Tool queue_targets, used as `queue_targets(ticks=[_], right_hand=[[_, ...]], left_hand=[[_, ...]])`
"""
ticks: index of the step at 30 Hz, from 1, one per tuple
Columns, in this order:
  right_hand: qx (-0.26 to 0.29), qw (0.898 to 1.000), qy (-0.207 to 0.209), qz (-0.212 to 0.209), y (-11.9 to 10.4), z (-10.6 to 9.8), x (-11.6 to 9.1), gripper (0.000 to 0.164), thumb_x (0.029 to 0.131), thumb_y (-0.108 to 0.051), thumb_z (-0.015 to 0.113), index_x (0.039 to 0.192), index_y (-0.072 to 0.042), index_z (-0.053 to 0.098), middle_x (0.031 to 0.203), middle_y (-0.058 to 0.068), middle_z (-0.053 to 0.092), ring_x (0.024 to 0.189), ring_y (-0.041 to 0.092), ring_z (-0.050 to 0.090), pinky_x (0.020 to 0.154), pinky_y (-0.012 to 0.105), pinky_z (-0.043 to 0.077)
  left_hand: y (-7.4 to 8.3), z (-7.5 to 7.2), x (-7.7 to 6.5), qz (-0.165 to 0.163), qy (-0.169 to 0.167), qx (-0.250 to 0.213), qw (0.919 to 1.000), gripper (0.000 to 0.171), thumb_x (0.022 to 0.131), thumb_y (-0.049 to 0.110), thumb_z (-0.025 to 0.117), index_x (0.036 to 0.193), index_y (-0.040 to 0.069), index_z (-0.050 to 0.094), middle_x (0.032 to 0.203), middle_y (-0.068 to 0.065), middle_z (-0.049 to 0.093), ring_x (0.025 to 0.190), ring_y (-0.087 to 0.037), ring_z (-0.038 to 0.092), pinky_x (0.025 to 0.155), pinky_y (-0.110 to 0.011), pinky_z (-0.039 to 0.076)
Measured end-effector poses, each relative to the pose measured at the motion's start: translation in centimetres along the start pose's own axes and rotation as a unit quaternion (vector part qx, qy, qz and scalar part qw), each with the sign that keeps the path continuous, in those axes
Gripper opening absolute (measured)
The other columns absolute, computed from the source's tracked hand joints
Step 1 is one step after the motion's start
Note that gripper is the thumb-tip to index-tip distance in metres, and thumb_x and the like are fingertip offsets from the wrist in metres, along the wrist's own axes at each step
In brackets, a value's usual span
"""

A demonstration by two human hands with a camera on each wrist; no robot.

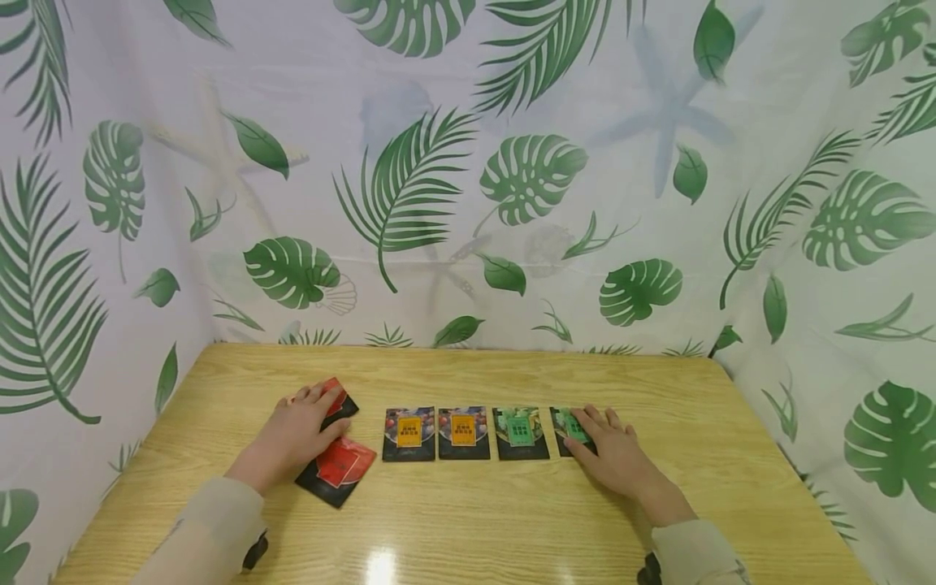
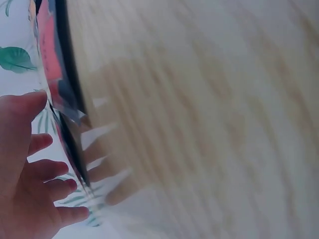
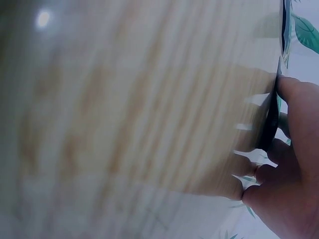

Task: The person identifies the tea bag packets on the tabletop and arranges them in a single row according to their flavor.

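Note:
Two red-and-black packets lie askew on the left of the table: a lower packet and an upper packet partly covered by fingers. My left hand rests over them, fingers spread on the upper one and thumb at the lower one. To the right, a row holds two dark packets with orange labels, the first packet and the second packet, then a green packet. At the row's right end my right hand touches another green packet, its thumb and fingers over the right part.
The packets lie on a light wood-grain table. White cloth printed with green leaves hangs behind the table and along both sides. Light sleeves cover both forearms.

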State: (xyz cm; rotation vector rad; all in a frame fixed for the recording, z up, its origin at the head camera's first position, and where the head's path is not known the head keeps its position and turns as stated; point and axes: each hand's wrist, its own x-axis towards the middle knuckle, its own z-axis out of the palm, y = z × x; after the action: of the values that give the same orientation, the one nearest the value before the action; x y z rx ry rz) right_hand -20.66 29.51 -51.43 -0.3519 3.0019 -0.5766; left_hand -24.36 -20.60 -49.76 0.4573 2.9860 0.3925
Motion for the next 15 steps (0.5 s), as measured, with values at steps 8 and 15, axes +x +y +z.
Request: queue_targets(ticks=[8,15], right_hand=[[-0.006,1.000,-0.009,0.004,-0.2,-0.1,0.0,0.066,0.111,-0.042,0.052,0.162,-0.002,0.039,0.165,0.033,0.034,0.153,0.064,0.020,0.114,0.086,0.020],[-0.012,1.000,-0.007,0.003,-0.4,-0.2,0.0,0.065,0.111,-0.041,0.053,0.162,-0.002,0.040,0.165,0.032,0.035,0.152,0.064,0.022,0.114,0.085,0.022]], left_hand=[[-0.7,0.2,-0.2,-0.008,-0.018,0.002,0.9998,0.075,0.107,0.049,0.056,0.159,-0.003,0.041,0.160,-0.039,0.038,0.147,-0.061,0.036,0.113,-0.079,0.033],[-1.2,0.8,0.0,-0.005,-0.017,-0.001,0.9998,0.074,0.108,0.049,0.055,0.160,0.000,0.041,0.163,-0.036,0.036,0.149,-0.059,0.034,0.113,-0.080,0.032]])
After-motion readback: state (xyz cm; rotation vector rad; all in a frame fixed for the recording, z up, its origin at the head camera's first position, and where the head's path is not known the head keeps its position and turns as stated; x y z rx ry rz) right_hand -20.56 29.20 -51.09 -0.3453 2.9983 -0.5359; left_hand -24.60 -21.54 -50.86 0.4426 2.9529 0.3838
